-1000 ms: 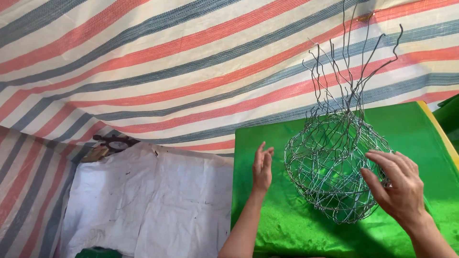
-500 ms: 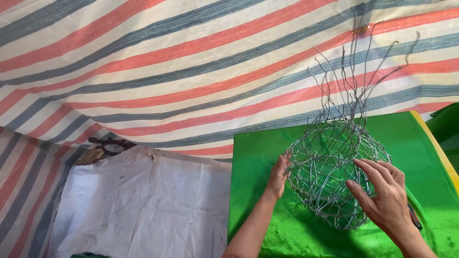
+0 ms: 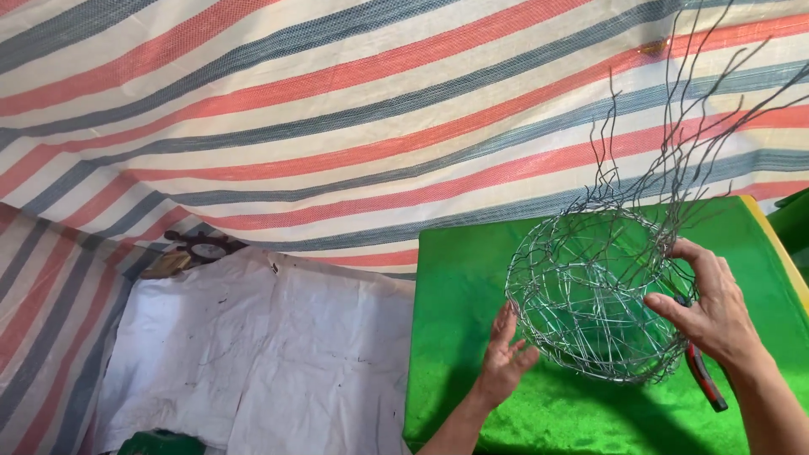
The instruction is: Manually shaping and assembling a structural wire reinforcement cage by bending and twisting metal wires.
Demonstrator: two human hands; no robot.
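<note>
A round basket woven of thin silvery wire (image 3: 590,295) stands on a green cloth-covered table (image 3: 472,278), with several loose wire ends sticking up from its rim. My left hand (image 3: 504,358) presses flat against the basket's lower left side, fingers spread. My right hand (image 3: 712,307) grips the basket's right wall, fingers hooked into the mesh. A tool with red handles (image 3: 704,377) lies on the green cloth just under my right wrist.
A striped red, grey and cream tarp (image 3: 337,118) hangs behind the table. A white crumpled sheet (image 3: 253,345) lies to the left, with a small dark wheel-shaped object (image 3: 202,247) at its far edge. The table's yellow edge (image 3: 779,253) runs along the right.
Both hands closed in on the wire basket: the left hand moved from beside it to touching its lower side, and the right hand took hold of its right wall.
</note>
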